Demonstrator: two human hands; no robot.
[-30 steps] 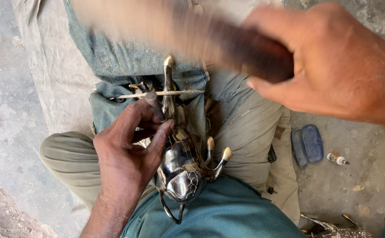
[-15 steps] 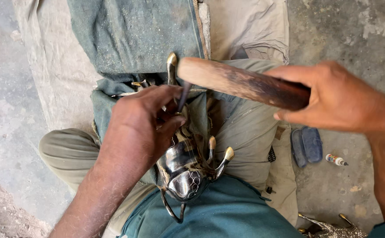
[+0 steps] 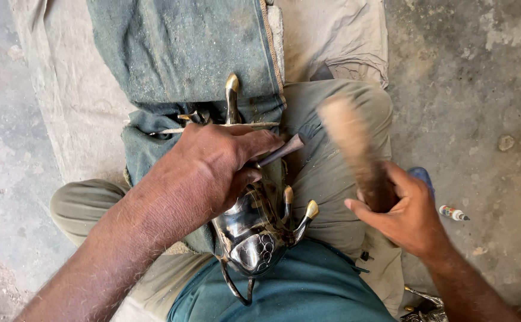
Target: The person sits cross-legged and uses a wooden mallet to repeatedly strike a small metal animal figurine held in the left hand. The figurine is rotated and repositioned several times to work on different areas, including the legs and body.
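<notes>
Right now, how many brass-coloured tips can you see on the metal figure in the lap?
3: one tip at the top against the blue cloth, two tips side by side near the right hand. The left hand may hide more.

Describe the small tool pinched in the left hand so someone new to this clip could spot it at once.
Start at the shiny metal figurine lying in the seated person's lap. The left hand presses down on its upper part, and from between those fingers a short dark punch pokes out to the right. Unlike the thick, blurred wooden handle in the right hand, it is thin and sharp-edged.

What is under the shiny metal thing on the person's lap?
The shiny metal piece lies on a dusty blue-green cloth spread over the legs. The left hand covers its upper part, so what lies beneath there is hidden.
</notes>
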